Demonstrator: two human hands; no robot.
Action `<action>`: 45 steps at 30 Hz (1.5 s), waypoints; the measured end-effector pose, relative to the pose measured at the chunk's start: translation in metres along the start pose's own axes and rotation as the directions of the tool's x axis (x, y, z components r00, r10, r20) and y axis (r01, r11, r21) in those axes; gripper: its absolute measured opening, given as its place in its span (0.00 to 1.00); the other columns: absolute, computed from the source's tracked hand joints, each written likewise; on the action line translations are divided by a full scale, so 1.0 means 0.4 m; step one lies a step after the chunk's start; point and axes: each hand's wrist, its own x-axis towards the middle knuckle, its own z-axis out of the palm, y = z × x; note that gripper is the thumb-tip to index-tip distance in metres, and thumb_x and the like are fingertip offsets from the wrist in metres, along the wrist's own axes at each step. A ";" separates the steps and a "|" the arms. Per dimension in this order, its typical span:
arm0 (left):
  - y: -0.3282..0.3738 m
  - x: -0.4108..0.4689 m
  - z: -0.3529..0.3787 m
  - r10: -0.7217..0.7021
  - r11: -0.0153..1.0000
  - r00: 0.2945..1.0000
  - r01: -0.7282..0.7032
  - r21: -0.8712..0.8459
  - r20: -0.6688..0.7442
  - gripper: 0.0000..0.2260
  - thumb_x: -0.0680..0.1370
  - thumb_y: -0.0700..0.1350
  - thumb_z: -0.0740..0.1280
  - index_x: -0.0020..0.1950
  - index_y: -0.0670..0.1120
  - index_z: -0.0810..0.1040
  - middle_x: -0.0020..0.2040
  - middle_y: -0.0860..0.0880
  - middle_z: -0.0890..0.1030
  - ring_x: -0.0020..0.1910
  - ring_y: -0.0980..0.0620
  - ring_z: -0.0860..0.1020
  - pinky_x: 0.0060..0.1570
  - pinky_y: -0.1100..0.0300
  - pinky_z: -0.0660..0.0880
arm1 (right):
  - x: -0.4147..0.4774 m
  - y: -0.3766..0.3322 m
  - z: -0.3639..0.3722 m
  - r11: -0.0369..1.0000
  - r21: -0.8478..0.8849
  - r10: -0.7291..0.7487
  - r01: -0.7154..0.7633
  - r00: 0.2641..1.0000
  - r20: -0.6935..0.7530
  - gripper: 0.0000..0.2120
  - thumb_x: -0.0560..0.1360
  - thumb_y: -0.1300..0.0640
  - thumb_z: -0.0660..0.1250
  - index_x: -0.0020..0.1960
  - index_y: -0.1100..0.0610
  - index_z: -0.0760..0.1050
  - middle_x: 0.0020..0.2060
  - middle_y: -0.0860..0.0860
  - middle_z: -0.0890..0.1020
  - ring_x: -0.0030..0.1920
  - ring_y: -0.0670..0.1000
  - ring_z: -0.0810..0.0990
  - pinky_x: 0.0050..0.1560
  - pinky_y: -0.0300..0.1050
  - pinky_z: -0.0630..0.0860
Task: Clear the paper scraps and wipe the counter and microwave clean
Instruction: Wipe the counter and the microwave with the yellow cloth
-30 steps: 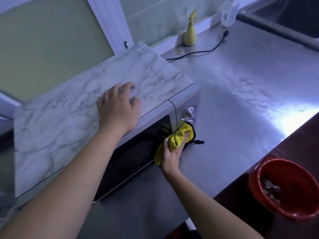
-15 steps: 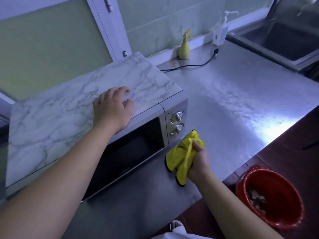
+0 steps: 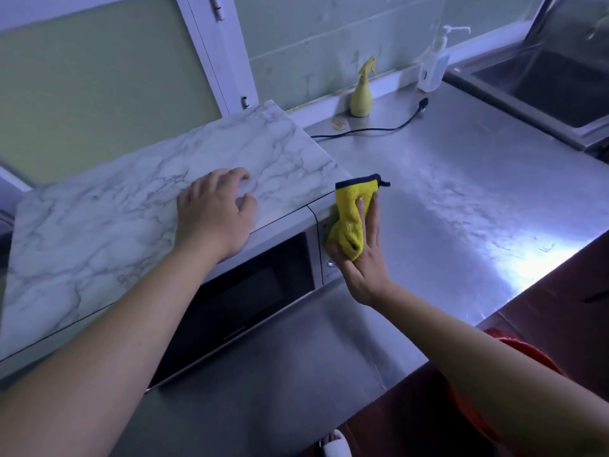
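Above and left of the grip: frosted pale-green window pane [image 3: 99,94] in white frame [image 3: 211,54]. Directly beyond: stained, pale tiled wall [image 3: 313,34]. Far right: recessed steel sink [image 3: 543,87]. Lower right: dark reddish-brown floor [image 3: 573,311], bright glare [image 3: 527,258] between.

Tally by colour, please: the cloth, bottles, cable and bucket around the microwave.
Yellow: 2, the cloth and the spray bottle
White: 1, the pump bottle
Black: 1, the cable
Red: 1, the bucket
Total: 5
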 end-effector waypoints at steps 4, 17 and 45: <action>0.001 -0.003 -0.004 0.002 1.000 1.000 -0.002 0.017 0.004 0.17 0.77 0.55 0.53 0.65 0.58 0.69 0.68 0.52 0.72 0.68 0.44 0.67 0.69 0.46 0.60 | -0.033 0.019 0.064 0.995 0.052 0.085 -0.081 0.993 -0.075 0.36 0.82 0.39 0.53 0.82 0.48 0.39 0.80 0.47 0.34 0.80 0.58 0.37 0.77 0.67 0.47; 0.007 -0.002 -0.007 -0.017 0.999 1.000 0.017 0.028 0.014 0.17 0.78 0.53 0.55 0.66 0.58 0.69 0.70 0.50 0.70 0.69 0.44 0.66 0.69 0.45 0.59 | -0.155 0.021 0.191 0.771 0.397 0.572 -0.499 0.816 -0.085 0.36 0.80 0.50 0.62 0.80 0.50 0.44 0.78 0.45 0.50 0.80 0.46 0.49 0.77 0.38 0.45; 0.005 -0.020 -0.029 0.017 1.000 0.998 -0.017 0.003 0.061 0.21 0.81 0.54 0.53 0.74 0.54 0.68 0.73 0.48 0.69 0.72 0.45 0.64 0.72 0.49 0.55 | -0.340 -0.240 0.033 0.256 0.400 0.836 -0.880 0.409 0.366 0.10 0.77 0.58 0.68 0.56 0.49 0.81 0.47 0.51 0.87 0.52 0.56 0.85 0.56 0.56 0.81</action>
